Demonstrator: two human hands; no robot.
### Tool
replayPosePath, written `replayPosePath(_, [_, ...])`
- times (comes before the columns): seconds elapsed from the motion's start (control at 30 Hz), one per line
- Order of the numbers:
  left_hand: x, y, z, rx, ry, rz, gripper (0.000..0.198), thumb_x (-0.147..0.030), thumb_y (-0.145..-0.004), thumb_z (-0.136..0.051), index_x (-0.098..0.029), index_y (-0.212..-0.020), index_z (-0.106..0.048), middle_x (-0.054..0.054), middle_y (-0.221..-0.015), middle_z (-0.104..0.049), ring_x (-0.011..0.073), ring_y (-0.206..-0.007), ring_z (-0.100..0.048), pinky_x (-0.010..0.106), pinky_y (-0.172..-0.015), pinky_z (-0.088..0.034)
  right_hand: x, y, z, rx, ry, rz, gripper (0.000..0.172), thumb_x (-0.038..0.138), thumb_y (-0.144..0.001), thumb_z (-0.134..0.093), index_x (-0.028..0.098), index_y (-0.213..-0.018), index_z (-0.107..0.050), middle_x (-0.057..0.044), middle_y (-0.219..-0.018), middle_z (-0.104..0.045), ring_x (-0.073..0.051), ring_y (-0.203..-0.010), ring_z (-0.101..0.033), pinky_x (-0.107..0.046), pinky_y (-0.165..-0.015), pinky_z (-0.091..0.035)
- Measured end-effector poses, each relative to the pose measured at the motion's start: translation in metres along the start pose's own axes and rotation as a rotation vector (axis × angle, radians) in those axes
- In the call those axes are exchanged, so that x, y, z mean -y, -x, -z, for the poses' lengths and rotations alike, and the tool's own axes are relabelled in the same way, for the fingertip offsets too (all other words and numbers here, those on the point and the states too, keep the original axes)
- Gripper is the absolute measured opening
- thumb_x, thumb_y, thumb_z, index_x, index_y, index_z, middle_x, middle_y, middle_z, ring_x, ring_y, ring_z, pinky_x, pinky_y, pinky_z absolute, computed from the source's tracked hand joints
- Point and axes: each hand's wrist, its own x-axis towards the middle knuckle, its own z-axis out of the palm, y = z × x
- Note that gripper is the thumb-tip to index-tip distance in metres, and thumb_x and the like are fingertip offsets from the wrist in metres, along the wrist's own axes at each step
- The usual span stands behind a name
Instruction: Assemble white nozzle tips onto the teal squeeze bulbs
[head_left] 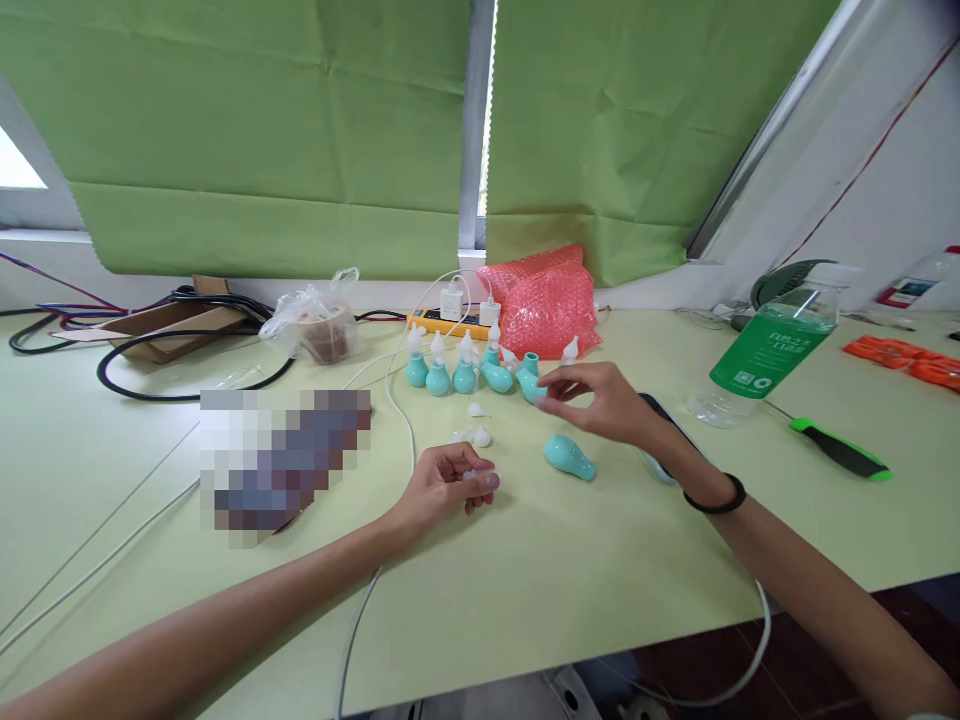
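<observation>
My left hand (450,482) is closed over the table, a small translucent white tip (480,475) pinched between thumb and fingers. At the right end of a row of bulbs, my right hand (596,403) has its fingertips closed on the side of an open-necked teal rubber bulb (529,382). Several teal bulbs with clear tips (438,378) stand to its left, one of them tilted (496,374). Nearer me lies a bare teal bulb (570,457) on its side. Loose translucent tips (481,437) rest between the hands. Another tip (571,350) shows behind my right hand.
Behind the bulbs are a power strip (450,326) and pink bubble wrap (551,305). On the right stand a bottle (776,345), a screwdriver (840,448) and a phone (660,465) partly under my forearm. A white cable (401,405) crosses the table; a blurred-out item (292,465) lies left.
</observation>
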Motion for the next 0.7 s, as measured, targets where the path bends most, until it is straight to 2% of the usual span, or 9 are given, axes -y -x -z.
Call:
replayPosePath(0.1, [-0.002,0.0,-0.001,-0.088,-0.003,-0.019,0.025,-0.032,-0.063,-0.065,-0.013,-0.074,-0.053,-0.002,-0.05,-0.053,0.0071,-0.043,-0.044,0.021,-0.045,-0.035,-0.02,-0.002,0.016,0.212,0.234,-0.081,0.026,0.041,-0.066,-0.06,0.016,-0.065,-0.062,-0.001,-0.054,-0.058,-0.011,-0.046,-0.051,-0.023,-0.044,-0.042])
replayPosePath(0.17, [-0.003,0.0,-0.001,-0.13,-0.01,-0.027,0.028,-0.031,-0.061,-0.067,-0.014,-0.079,-0.054,-0.004,-0.048,-0.051,0.0065,-0.042,-0.042,0.02,-0.044,-0.035,-0.026,0.001,0.017,0.459,0.251,-0.09,0.029,0.045,-0.061,-0.063,0.016,-0.065,-0.062,0.0,-0.05,-0.056,-0.01,-0.043,-0.049,-0.021,-0.04,-0.037])
replayPosePath(0.23, [-0.002,-0.001,-0.001,-0.149,-0.027,-0.047,0.029,-0.028,-0.057,-0.07,-0.014,-0.078,-0.055,-0.004,-0.051,-0.052,0.0062,-0.043,-0.043,0.02,-0.044,-0.036,-0.025,0.005,0.013,0.606,0.211,-0.044,0.031,0.044,-0.055,-0.067,0.017,-0.07,-0.062,0.001,-0.052,-0.056,-0.01,-0.046,-0.049,-0.021,-0.039,-0.036])
replayPosePath(0.3, [-0.001,-0.001,-0.001,-0.155,-0.028,-0.075,0.029,-0.024,-0.053,-0.072,-0.013,-0.075,-0.056,-0.002,-0.058,-0.055,0.0075,-0.049,-0.047,0.021,-0.049,-0.039,-0.018,0.007,0.004,0.589,0.148,0.016,0.031,0.039,-0.053,-0.069,0.018,-0.074,-0.061,0.001,-0.058,-0.056,-0.012,-0.052,-0.051,-0.021,-0.043,-0.038])
replayPosePath(0.37, [0.002,-0.002,0.0,-0.163,-0.018,-0.097,0.029,-0.021,-0.052,-0.072,-0.013,-0.076,-0.057,0.001,-0.067,-0.058,0.0102,-0.059,-0.052,0.023,-0.056,-0.043,-0.009,0.008,-0.006,0.473,-0.012,0.021,0.031,0.032,-0.056,-0.068,0.019,-0.082,-0.057,-0.001,-0.069,-0.058,-0.013,-0.064,-0.054,-0.022,-0.049,-0.043])
replayPosePath(0.47, [0.003,-0.002,0.0,-0.183,-0.018,-0.106,0.03,-0.019,-0.052,-0.072,-0.014,-0.078,-0.057,0.003,-0.074,-0.06,0.0127,-0.067,-0.054,0.026,-0.063,-0.044,0.001,0.01,-0.022,0.373,-0.46,-0.041,0.034,0.024,-0.062,-0.064,0.018,-0.091,-0.047,-0.005,-0.091,-0.058,-0.015,-0.081,-0.056,-0.025,-0.062,-0.048])
replayPosePath(0.53, [0.002,-0.001,0.0,-0.184,-0.024,-0.102,0.032,-0.019,-0.053,-0.071,-0.013,-0.08,-0.057,0.003,-0.074,-0.059,0.0127,-0.065,-0.054,0.026,-0.062,-0.044,0.004,0.012,-0.033,0.341,-0.735,-0.062,0.036,0.021,-0.062,-0.065,0.018,-0.088,-0.041,-0.007,-0.094,-0.058,-0.015,-0.083,-0.056,-0.029,-0.069,-0.048])
replayPosePath(0.6, [0.0,0.001,-0.001,-0.164,-0.046,-0.099,0.032,-0.024,-0.058,-0.069,-0.012,-0.085,-0.057,0.003,-0.07,-0.058,0.0114,-0.058,-0.052,0.026,-0.057,-0.044,0.004,0.015,-0.042,0.302,-0.92,-0.099,0.037,0.019,-0.059,-0.067,0.018,-0.082,-0.038,-0.007,-0.09,-0.059,-0.015,-0.08,-0.057,-0.031,-0.069,-0.048])
replayPosePath(0.7, [-0.002,0.003,-0.002,-0.107,-0.119,-0.119,0.03,-0.034,-0.07,-0.057,-0.01,-0.089,-0.058,0.004,-0.067,-0.057,0.012,-0.057,-0.051,0.026,-0.057,-0.042,0.004,0.019,-0.051,0.255,-1.115,-0.265,0.036,0.022,-0.061,-0.067,0.019,-0.079,-0.036,-0.005,-0.087,-0.059,-0.015,-0.075,-0.058,-0.031,-0.06,-0.051])
